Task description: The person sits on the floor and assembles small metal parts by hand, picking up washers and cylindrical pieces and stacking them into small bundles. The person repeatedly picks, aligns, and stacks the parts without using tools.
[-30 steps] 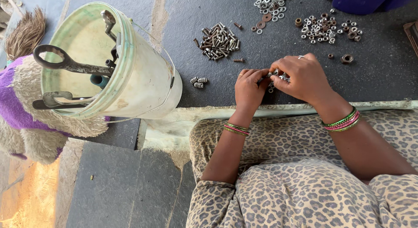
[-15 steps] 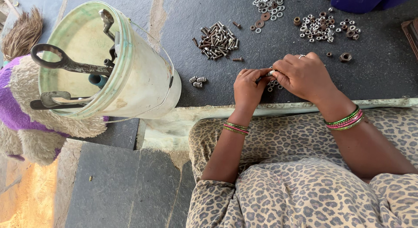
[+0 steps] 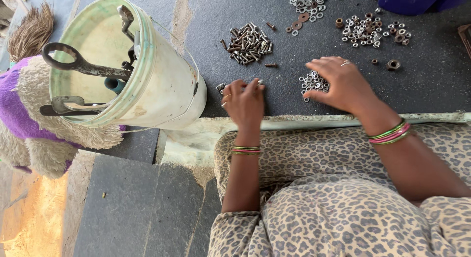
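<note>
Moved: hands were bunched together over one spot half a second back, now split apart; left slid out toward the bucket side, right spread over the small pile.
Left hand (image 3: 245, 101): flat-ish, fingers loosely curled down onto the dark grey stone slab (image 3: 431, 85); fingertips touching a couple of small silver nuts (image 3: 221, 87) just by the slab's near edge. Can't tell if anything's actually pinched.
Right hand (image 3: 341, 84): open, fingers fanned, palm down, fingertips resting on the little heap of shiny silver nuts (image 3: 313, 82). Nothing gripped, from the look of it.
Other piles: heap of rusty brown bolts (image 3: 249, 42) up past the left hand, well apart; cluster of silver washers (image 3: 308, 2) at the top edge; scatter of mixed dull nuts (image 3: 369, 28) beyond the right hand; lone big hex nut (image 3: 392, 65) off to its right.
Edges: pale concrete lip (image 3: 304, 122) running right under both wrists, leopard-print lap just below.
Bucket: big white plastic bucket (image 3: 167, 85) with rusty spanners poking out, near the left hand, tight on that side.
Open room: bare slab to the right of the right hand and between the two hands.
Far left: purple and beige plush toy (image 3: 29, 129) beside the bucket.
</note>
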